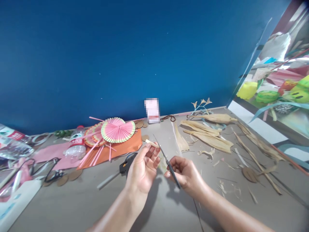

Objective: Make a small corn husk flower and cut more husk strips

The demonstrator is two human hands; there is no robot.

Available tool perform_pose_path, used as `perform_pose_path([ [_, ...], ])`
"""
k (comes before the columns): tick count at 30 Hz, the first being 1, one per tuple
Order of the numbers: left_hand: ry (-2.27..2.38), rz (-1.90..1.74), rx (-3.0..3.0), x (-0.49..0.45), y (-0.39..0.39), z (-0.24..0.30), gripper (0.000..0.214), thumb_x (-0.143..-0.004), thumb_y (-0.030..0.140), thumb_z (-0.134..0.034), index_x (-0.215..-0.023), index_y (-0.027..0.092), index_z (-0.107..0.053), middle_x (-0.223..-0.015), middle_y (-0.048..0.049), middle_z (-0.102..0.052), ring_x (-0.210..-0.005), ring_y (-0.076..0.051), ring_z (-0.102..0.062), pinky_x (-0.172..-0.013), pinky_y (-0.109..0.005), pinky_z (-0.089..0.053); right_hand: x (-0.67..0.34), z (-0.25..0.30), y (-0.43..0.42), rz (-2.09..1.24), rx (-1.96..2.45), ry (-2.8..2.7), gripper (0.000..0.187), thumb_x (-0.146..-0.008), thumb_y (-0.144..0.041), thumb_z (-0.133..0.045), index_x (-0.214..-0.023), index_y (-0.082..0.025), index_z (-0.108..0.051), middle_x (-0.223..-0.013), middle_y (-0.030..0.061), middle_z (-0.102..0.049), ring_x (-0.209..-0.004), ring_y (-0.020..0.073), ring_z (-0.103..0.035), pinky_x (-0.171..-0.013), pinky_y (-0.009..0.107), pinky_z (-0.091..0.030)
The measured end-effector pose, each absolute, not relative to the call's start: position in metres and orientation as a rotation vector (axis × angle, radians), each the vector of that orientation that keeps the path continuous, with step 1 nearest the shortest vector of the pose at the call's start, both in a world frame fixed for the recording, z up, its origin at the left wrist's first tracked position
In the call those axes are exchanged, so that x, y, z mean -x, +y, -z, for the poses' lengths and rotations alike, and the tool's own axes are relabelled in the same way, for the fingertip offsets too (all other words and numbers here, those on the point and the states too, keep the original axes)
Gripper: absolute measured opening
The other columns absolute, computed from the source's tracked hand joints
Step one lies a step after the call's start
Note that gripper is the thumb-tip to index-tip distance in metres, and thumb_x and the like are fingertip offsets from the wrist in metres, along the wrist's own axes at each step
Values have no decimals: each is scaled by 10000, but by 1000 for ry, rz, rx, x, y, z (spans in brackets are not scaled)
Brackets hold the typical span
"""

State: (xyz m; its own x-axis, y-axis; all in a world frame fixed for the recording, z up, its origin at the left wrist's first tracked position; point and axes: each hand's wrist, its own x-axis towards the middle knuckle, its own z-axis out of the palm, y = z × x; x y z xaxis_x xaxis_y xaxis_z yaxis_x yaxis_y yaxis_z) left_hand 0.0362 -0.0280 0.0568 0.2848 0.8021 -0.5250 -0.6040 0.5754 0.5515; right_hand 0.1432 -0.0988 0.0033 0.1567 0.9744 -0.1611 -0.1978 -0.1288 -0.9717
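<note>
Reaching forward over the grey tabletop, both forearms slant inward from the lower edge of the view, and the hands stand raised, near but apart. The left hand is turned palm inward, fingers curled, its fingertips pinched on a small pale strip, which sits just beside the blade of a slim pointed tool. The right hand is clamped on that dark-handled tool, thumb below and fingers bent above, the point aimed up and away to the left. Whether it is scissors or a knife, I cannot tell, nor whether blade and strip touch.

At the back, the tabletop's far edge meets a blue wall, well beyond the fingertips. Room for moving opens at lower left, between the left forearm and a white box. Nearer that hand, a black glue gun narrows the space; whether the wrist touches it is hidden. On the right, dried husks, a thin stalk and a wooden disc lie outward from the right hand. Behind the left, a pink paper fan overlaps an orange sheet.
</note>
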Motion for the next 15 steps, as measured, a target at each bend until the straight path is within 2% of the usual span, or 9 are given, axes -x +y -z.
perform_pose_path([
  [7,852,-922,-274,-36,-24,-56,82,-748,75,-519,-713,130,-568,-610,0,-633,-532,-90,-621,-395,-136,-479,-155,-13,-99,-1406,1208,-978,367,-546,-398,-725,-680,-148,-492,-559,-54,-442,-468,43,-329,-422,173,-238],
  [15,850,-901,-244,-36,-26,-56,77,-748,75,-522,-712,124,-570,-637,-15,-641,-546,-94,-625,-392,-136,-479,-157,-10,-99,-1403,1234,-966,384,-539,-420,-726,-660,-150,-482,-527,-58,-433,-447,43,-321,-412,174,-230],
])
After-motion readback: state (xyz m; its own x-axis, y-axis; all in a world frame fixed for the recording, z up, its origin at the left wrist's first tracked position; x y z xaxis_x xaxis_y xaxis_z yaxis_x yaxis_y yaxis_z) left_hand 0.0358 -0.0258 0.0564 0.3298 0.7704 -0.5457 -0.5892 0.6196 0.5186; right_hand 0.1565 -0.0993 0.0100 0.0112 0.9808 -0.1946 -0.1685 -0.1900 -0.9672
